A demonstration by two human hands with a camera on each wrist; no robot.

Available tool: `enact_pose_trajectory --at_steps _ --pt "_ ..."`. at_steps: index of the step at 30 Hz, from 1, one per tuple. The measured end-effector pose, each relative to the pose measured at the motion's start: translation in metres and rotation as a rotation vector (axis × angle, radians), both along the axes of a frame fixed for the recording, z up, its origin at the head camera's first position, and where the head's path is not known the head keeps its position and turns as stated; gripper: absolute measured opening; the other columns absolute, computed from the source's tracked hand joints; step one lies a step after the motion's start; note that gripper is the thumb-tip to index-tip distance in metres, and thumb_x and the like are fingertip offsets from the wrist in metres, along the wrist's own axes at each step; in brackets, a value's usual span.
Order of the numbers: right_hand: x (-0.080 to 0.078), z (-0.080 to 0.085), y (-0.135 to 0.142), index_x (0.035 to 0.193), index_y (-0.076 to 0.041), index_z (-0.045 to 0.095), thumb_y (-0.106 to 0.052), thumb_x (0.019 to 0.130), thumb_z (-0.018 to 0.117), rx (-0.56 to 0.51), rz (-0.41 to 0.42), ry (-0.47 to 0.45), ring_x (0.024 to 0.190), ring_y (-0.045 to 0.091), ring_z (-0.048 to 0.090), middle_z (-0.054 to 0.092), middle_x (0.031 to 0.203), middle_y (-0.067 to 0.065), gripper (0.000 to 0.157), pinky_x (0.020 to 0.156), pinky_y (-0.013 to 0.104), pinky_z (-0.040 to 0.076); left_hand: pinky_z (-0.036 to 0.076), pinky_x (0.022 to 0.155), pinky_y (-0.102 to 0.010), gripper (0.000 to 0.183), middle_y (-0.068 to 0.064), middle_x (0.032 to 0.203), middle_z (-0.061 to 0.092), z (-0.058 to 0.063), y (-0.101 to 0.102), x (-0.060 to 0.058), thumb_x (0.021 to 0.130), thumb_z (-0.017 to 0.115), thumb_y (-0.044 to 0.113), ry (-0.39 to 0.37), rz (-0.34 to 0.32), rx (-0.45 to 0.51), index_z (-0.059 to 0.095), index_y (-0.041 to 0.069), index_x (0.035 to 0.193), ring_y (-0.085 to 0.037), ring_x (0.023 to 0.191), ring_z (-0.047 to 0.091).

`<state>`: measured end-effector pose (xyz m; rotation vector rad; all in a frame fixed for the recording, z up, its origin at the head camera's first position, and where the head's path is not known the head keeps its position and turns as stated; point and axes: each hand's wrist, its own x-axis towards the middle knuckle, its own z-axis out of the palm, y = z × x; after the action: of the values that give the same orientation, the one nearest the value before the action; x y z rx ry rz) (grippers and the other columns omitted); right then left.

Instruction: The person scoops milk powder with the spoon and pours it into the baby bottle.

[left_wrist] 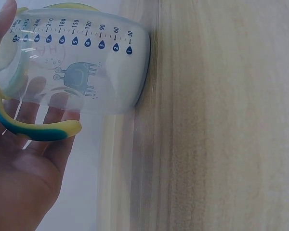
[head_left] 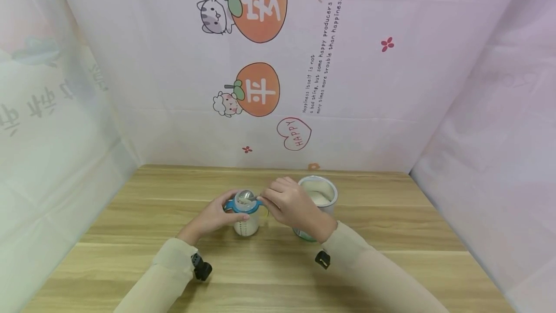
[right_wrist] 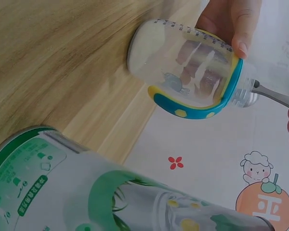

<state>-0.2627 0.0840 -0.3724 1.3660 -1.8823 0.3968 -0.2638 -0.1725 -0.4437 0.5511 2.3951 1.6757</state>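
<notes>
A person steadies a clear plastic bottle with a blue-and-yellow handled collar (head_left: 246, 228) upright on a wood-grain counter (head_left: 382, 235), just left of centre in the lower frame, while a silvery metal spoon (head_left: 246, 195) sits at its mouth. The work in hand appears to be spooning pale powder (head_left: 318, 199) from the open green-and-white cylindrical can (head_left: 329, 208) at right, partly hidden by the forearm. The next move seems to call for tipping the spoon fully over the narrow opening, with the bottle held firm; whether the spoon is loaded cannot be told.

The left hand (head_left: 214, 214) reaches in from lower left, fingers wrapped behind the bottle and thumb across its front near the collar. The right hand (head_left: 287, 201) comes from lower right, arched above the counter, its fingers clamped on the spoon's handle. White contents lie in the bottle's base.
</notes>
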Motion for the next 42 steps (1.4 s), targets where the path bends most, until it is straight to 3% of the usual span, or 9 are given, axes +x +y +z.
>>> enact_pose_trajectory --at_steps 10,19,42 --pt "0.0009 -0.0016 -0.0009 0.085 -0.009 0.07 -0.009 0.088 0.076 0.008 0.016 0.008 0.074 0.012 0.058 0.062 0.077 -0.003 0.007 0.071 0.027 0.05 0.05 0.092 -0.041 0.073 -0.008 0.13 0.06 0.0023 0.0005 0.0021 0.088 0.08 0.032 -0.011 0.012 -0.005 0.044 0.019 0.149 -0.024 0.113 0.058" --pt "0.0026 -0.0042 -0.0007 0.086 -0.009 0.069 -0.012 0.093 0.072 0.004 0.014 0.015 0.075 0.013 0.058 0.062 0.078 -0.003 0.008 0.072 0.027 0.051 0.048 0.095 -0.042 0.074 -0.007 0.131 0.06 0.0009 0.0013 0.0023 0.086 0.081 0.034 -0.028 0.01 -0.003 0.044 0.022 0.149 -0.025 0.115 0.057" --pt "0.0032 -0.0023 0.0017 0.087 -0.008 0.07 -0.009 0.087 0.077 0.005 0.014 0.037 0.074 0.012 0.058 0.062 0.077 -0.002 0.007 0.071 0.027 0.05 0.05 0.094 -0.042 0.077 -0.007 0.131 0.06 -0.0005 0.0002 0.0007 0.085 0.082 0.035 -0.02 0.013 0.003 0.043 0.022 0.151 -0.025 0.116 0.058"
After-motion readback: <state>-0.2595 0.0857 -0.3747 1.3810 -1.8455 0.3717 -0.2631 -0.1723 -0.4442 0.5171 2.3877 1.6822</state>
